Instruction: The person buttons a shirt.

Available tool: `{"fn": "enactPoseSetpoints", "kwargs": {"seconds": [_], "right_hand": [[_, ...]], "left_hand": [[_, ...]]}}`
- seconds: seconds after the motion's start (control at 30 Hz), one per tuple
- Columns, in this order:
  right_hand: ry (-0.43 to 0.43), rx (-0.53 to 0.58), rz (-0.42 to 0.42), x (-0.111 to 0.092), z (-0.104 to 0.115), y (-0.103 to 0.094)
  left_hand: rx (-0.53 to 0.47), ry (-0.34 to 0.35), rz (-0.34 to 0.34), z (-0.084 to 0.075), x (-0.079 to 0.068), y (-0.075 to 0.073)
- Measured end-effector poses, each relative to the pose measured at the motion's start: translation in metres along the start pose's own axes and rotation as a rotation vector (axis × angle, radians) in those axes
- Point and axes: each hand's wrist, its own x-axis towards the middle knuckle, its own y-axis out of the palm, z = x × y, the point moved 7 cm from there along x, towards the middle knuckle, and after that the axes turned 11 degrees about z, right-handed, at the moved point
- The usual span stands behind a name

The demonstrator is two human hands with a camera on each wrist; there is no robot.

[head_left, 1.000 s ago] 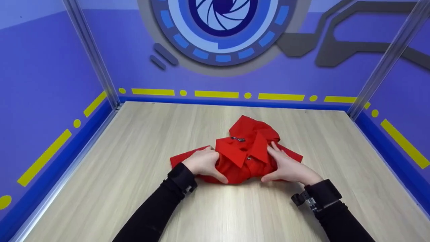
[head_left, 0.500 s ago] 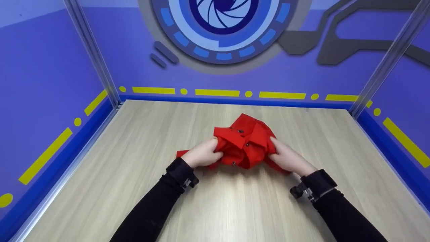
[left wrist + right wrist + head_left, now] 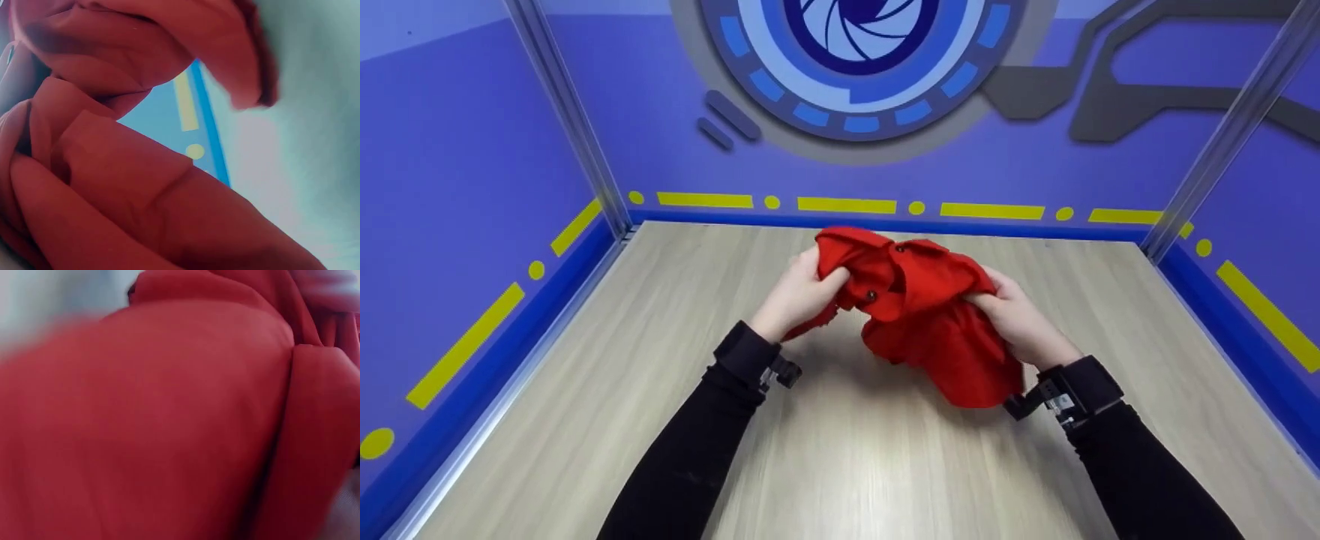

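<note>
Between the two hands hangs a crumpled red collared shirt [image 3: 937, 330] with dark snap buttons, lifted off the tabletop at least in part. The left hand [image 3: 799, 292] pinches its upper left part, thumb on the near side. At the upper right, the right hand [image 3: 1020, 315] grips the cloth between thumb and fingers. Loose folds droop below, the longest beside the right wrist. In the left wrist view the red shirt [image 3: 129, 163] shows folds and a gap in the cloth. Red fabric [image 3: 152, 422] fills most of the right wrist view, hiding the fingers.
A pale wood-grain table [image 3: 840, 465] lies below the hands. Blue-purple panels with yellow marks enclose it at the back [image 3: 780, 172] and both sides. Metal posts [image 3: 577, 120] stand at the back corners. Each wrist wears a black band with a small camera.
Both hands go from lying around the shirt on the table to gripping it and raising it. The shirt's collar end has moved up and away, and its lower cloth now hangs down.
</note>
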Motion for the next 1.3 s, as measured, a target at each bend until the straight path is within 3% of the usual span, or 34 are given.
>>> {"fn": "enactPoseSetpoints", "kwargs": {"seconds": [0.1,0.17,0.3,0.4,0.5,0.6,0.73,0.9,1.0,1.07,1.1,1.17,1.23,1.3], "right_hand": [[-0.043,0.155,0.043,0.003,0.012,0.002],[-0.054,0.161,0.042,0.004,0.018,-0.003],[0.038,-0.131,-0.056,0.002,0.020,-0.026],[0.203,-0.390,-0.108,-0.004,0.009,-0.044],[0.351,-0.489,-0.065,-0.011,-0.007,-0.054],[0.429,-0.465,0.032,-0.016,-0.019,-0.055],[0.378,-0.341,0.135,-0.020,-0.018,-0.052],[0.137,-0.061,0.180,-0.021,0.006,-0.049],[-0.041,0.122,0.123,-0.021,0.021,-0.054],[-0.106,0.156,0.031,-0.020,0.025,-0.062],[-0.106,0.121,-0.024,-0.020,0.025,-0.066],[-0.024,-0.067,-0.123,-0.020,0.019,-0.072],[0.137,-0.294,-0.167,-0.022,0.009,-0.076],[0.276,-0.523,-0.161,-0.027,0.000,-0.077]], "left_hand": [[0.029,0.043,-0.043,-0.007,0.002,-0.011],[0.085,0.054,-0.069,-0.009,0.003,-0.017],[0.189,0.018,-0.067,0.001,0.005,-0.025],[0.094,-0.063,0.054,0.025,0.006,-0.023],[-0.024,-0.182,0.226,0.057,0.002,-0.015],[-0.047,-0.244,0.378,0.078,-0.007,-0.005],[-0.057,-0.203,0.457,0.081,-0.014,-0.001],[-0.243,-0.030,0.383,0.064,-0.010,-0.012],[-0.353,0.076,0.236,0.056,-0.006,-0.026],[-0.320,0.077,0.093,0.058,-0.004,-0.038],[-0.252,0.040,0.020,0.061,-0.004,-0.043],[-0.093,-0.100,-0.065,0.070,-0.007,-0.050],[0.107,-0.249,-0.081,0.082,-0.012,-0.052],[0.268,-0.352,-0.053,0.091,-0.018,-0.050]]}}
